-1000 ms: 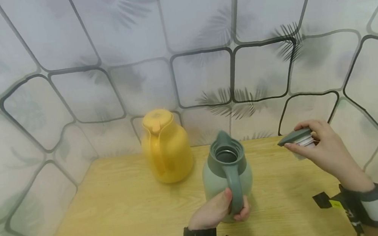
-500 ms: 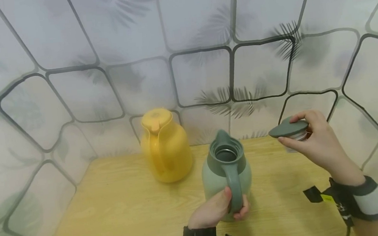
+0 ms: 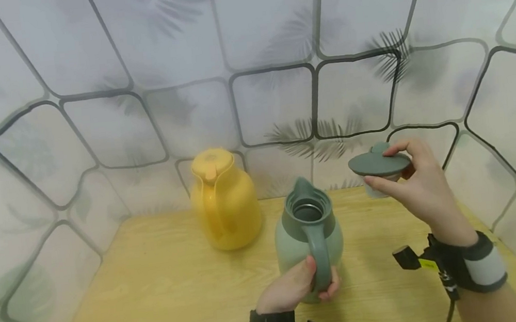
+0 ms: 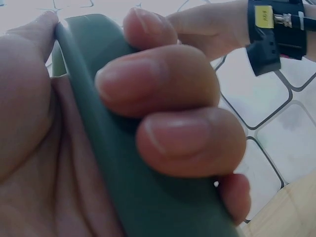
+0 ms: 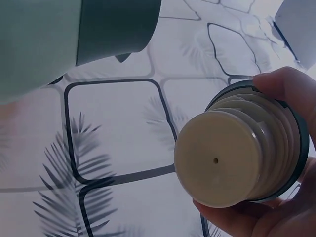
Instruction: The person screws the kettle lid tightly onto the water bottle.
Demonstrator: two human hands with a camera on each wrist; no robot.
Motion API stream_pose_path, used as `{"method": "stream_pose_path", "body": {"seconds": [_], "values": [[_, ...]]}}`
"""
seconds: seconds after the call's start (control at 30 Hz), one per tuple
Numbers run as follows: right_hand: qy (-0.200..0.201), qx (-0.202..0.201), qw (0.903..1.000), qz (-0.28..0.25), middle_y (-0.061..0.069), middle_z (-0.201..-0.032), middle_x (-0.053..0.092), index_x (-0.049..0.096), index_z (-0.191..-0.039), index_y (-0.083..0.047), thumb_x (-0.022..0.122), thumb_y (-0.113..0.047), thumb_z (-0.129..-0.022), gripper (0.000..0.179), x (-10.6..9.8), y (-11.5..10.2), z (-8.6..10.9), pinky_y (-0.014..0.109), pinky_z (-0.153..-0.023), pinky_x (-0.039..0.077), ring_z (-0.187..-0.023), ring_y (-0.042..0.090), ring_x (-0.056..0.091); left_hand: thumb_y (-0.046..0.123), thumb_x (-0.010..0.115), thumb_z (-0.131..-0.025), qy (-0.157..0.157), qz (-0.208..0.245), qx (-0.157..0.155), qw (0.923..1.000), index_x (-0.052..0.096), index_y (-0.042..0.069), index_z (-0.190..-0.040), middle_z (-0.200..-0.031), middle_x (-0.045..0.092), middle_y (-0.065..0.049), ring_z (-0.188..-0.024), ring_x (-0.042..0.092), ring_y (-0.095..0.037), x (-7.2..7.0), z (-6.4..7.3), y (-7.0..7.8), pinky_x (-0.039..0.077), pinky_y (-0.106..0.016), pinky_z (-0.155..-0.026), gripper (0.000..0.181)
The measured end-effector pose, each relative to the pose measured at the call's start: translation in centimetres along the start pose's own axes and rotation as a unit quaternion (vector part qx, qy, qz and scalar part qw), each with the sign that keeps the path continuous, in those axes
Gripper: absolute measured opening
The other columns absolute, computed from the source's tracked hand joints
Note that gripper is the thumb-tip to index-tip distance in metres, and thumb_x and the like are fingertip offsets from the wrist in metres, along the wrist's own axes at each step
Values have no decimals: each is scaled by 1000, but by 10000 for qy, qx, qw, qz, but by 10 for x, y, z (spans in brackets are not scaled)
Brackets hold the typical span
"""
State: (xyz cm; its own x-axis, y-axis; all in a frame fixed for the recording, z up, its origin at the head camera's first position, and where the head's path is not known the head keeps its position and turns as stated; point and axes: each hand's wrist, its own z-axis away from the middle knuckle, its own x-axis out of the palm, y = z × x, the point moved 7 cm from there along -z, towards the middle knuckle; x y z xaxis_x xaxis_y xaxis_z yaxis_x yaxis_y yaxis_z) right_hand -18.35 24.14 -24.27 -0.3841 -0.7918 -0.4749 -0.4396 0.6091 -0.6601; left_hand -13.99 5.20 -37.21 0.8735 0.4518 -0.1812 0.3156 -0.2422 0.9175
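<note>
A pale green thermos jug [image 3: 289, 241] stands on the table with its mouth uncovered and its spout toward the wall. My left hand [image 3: 293, 284] grips its handle [image 3: 319, 251]; in the left wrist view the fingers curl round the dark green handle [image 4: 98, 113]. To the right of the jug, above the table, my right hand [image 3: 421, 192] pinches the jug's lid [image 3: 375, 164] by its edge. Seen from the right wrist, the lid's white threaded stopper [image 5: 217, 158] faces the camera, and the jug's body [image 5: 44, 44] shows at upper left.
A yellow thermos jug [image 3: 231, 205], its lid on, stands on the wooden table [image 3: 158, 284] to the left and a little behind the green one. A wall covering with dark outlines and leaf prints [image 3: 276, 107] closes off the back and sides.
My right hand has moved left and up with the lid, which has turned from tilted to nearly level, closer to the jug. My left hand keeps its hold on the handle.
</note>
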Motion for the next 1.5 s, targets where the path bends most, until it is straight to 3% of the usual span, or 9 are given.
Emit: {"method": "stream_pose_path", "body": {"seconds": [0.2, 0.5, 0.7, 0.93, 1.13, 1.5], "values": [[105, -362, 9960, -808, 8, -129, 39, 43, -118, 3, 75, 4, -78, 51, 9, -20, -6, 15, -64, 47, -89, 15, 57, 61, -8, -92, -27, -82, 64, 9999, 43, -4, -74, -62, 42, -12, -57, 41, -16, 0, 0, -1, 37, -19, -59, 84], [200, -769, 9847, -1551, 4, -123, 39, 42, -112, 9, 73, 15, -72, 51, 22, -42, -10, 16, -73, 48, -104, 22, 50, 59, -7, -93, -41, 6, 103, 9999, 42, -4, -74, -63, 41, -14, -60, 41, -6, 2, 0, 1, 37, -18, -60, 83], [230, -1060, 9719, -2088, 5, -117, 40, 42, -105, 12, 74, 21, -66, 52, 32, -53, -11, 19, -79, 48, -107, 28, 44, 60, -6, -93, -63, 131, 147, 9998, 42, -5, -74, -62, 40, -16, -60, 40, -6, 2, 1, 5, 36, -18, -60, 83], [-166, -1046, 9524, -2859, 8, -118, 38, 41, -102, 12, 72, 25, -65, 50, 48, -56, -11, 23, -81, 50, -103, 31, 48, 62, -5, -92, -89, 153, 238, 9996, 41, -5, -73, -61, 40, -15, -58, 39, -12, 3, 0, 12, 36, -19, -60, 83], [-443, -1135, 9460, -3003, 9, -117, 38, 41, -100, 11, 71, 27, -64, 50, 60, -57, -11, 24, -82, 49, -105, 30, 46, 61, -7, -92, -107, 33, 196, 9997, 42, -5, -72, -60, 40, -13, -59, 39, -5, 3, 0, 12, 37, -18, -59, 85], [-826, -1186, 9469, -2873, 12, -116, 39, 43, -99, 8, 74, 26, -62, 52, 78, -54, -12, 24, -82, 49, -109, 29, 43, 57, -10, -93, -124, -127, 166, 9997, 43, -4, -74, -62, 41, -12, -59, 40, -8, 1, -1, 2, 37, -18, -61, 83]]}}
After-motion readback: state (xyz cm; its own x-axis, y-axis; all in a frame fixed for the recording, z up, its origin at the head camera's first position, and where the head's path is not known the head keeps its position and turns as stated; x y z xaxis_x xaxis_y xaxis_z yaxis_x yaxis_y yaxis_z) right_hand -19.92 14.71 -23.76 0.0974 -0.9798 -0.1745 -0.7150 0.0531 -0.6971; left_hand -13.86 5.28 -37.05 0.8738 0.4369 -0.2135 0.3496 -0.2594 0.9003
